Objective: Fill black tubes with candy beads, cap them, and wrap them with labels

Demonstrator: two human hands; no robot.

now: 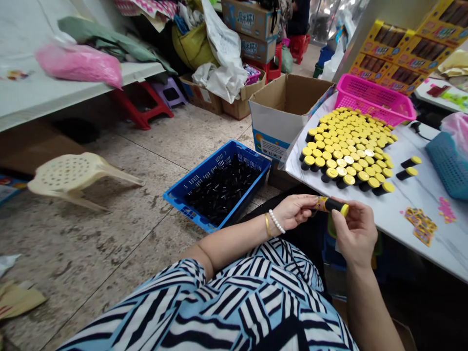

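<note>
Beside the worktop [393, 214], a tube [331, 204] lies crosswise, yellow cap [344, 210] rightward. Fingers of the left hand [292, 213] pinch its labelled end; the right hand [357, 234] grasps near the cap.

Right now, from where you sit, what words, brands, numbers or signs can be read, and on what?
"杯!" ends the lettering on the stacked cartons; the characters before it are too blurred to be sure of.
Yellow packs: lettering too blurred to read.
Open carton: printed label, too small to read.
Held tube: label too small to read.
Small printed pieces: unreadable.
No number is legible.
</note>
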